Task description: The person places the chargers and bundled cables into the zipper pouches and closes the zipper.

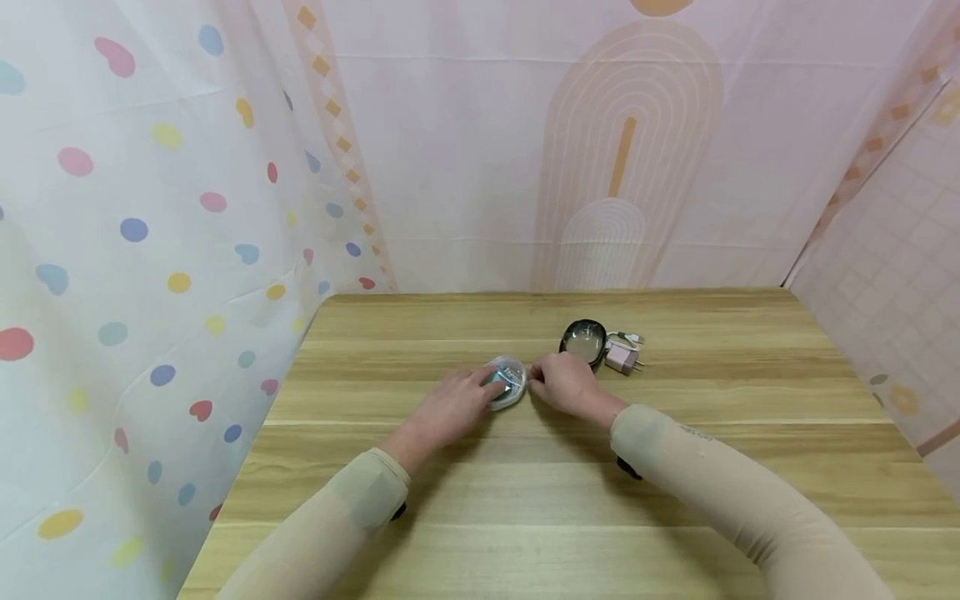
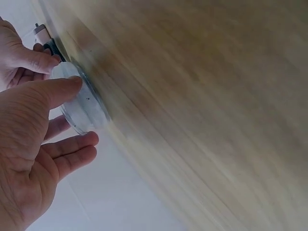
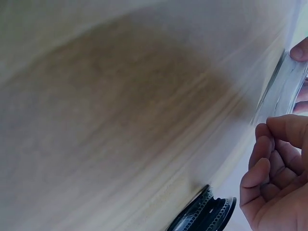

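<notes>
A round, clear plastic container (image 1: 514,372) with something bluish inside sits on the wooden table between the two hands. My left hand (image 1: 459,402) holds it from the left, thumb along one side and fingers at the other, as the left wrist view shows on the container wall (image 2: 90,109). At its opposite edge is my right hand (image 1: 566,385), with thumb and forefinger pinched together right at the rim; the other fingers (image 3: 255,180) are curled. What small part lies in that pinch is hidden.
Just behind the right hand stands a dark-rimmed, see-through round case (image 1: 583,337). Beside it lie a pale pink plug charger (image 1: 622,357) and a white cable (image 1: 628,337). Patterned curtains (image 1: 450,167) hang behind and along the sides of the wooden table (image 1: 525,517).
</notes>
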Demonstrator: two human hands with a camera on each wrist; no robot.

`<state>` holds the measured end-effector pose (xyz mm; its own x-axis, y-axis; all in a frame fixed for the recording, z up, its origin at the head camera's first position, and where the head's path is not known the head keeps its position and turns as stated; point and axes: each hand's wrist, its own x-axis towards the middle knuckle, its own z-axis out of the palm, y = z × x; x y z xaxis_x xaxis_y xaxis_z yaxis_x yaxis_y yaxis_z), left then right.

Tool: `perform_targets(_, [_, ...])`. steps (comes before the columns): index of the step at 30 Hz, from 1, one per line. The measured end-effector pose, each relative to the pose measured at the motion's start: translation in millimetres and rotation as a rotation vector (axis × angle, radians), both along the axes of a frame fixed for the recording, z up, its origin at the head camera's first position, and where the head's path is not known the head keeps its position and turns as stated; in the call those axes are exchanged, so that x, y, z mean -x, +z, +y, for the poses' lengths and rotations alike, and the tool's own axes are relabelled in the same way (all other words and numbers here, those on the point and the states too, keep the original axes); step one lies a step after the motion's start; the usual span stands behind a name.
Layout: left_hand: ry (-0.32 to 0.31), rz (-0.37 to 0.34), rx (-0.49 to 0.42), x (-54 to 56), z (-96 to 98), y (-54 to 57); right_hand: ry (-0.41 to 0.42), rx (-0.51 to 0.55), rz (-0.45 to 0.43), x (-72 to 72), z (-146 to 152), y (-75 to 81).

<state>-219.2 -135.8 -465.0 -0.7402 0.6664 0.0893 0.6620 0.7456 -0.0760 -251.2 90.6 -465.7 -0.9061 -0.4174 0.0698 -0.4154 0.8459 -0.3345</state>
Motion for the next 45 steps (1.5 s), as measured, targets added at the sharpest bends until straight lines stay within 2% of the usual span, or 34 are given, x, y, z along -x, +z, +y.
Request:
perform_targets(14, [0.034, -0.016, 0.024, 0.0, 2.9, 3.4, 0.0, 0.072, -0.045, -2.3, 3.7, -1.8])
perform_targets(19, [0.041, -0.023, 0.021, -1.0, 3.6, 3.5, 0.041, 0.106, -0.07, -4.8, 5.4, -1.4])
perform_targets(26, [0.041, -0.022, 0.017, -0.4, 3.9, 2.0, 0.124, 0.111, -0.056, -8.9, 2.3, -4.9])
perform_targets(35, [0.041, -0.014, 0.026, -0.3, 3.6, 0.8, 0.086, 0.107, -0.063, -11.0, 1.0, -6.1])
perform_targets(45, [0.047, -0.018, 0.017, -1.2, 1.4, -2.6, 0.018, 0.015, -0.03, -10.6, -3.3, -4.8])
